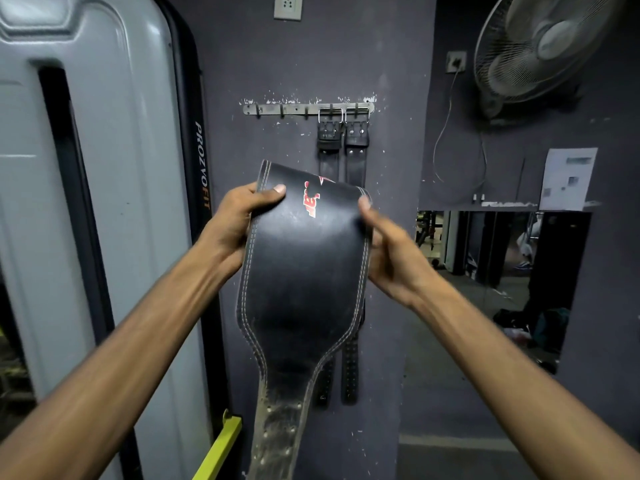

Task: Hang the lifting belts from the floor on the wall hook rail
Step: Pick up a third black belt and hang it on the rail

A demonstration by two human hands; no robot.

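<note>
1. The belt in hand is a wide black leather lifting belt, held upright in front of the wall, below the left half of the hook rail and not touching it.
2. The left hand is closed on the belt's left edge, thumb across the face. The right hand grips the right edge; it is motion-blurred, so exact finger placement cannot be read.
3. The belt's upper end folds away from the camera, so the buckle is hidden. Judgement: bring the buckle end to the top before lifting, since the two hung belts hang by their metal buckle frames.
4. Those belts occupy the hooks at the rail's right end. The hooks toward the left end are free. Judgement: aim for the free hook nearest the hung pair, and seat the buckle frame fully before releasing.
5. Material notes: the leather face is smooth with a slight sheen, light double stitching runs along both edges, and a red printed mark sits near the top. The broad back section tapers to a narrow, scuffed, dusty strap with punched holes.
6. The rail is a flat metal strip screwed to a dark painted wall with chipped paint above it.
</note>
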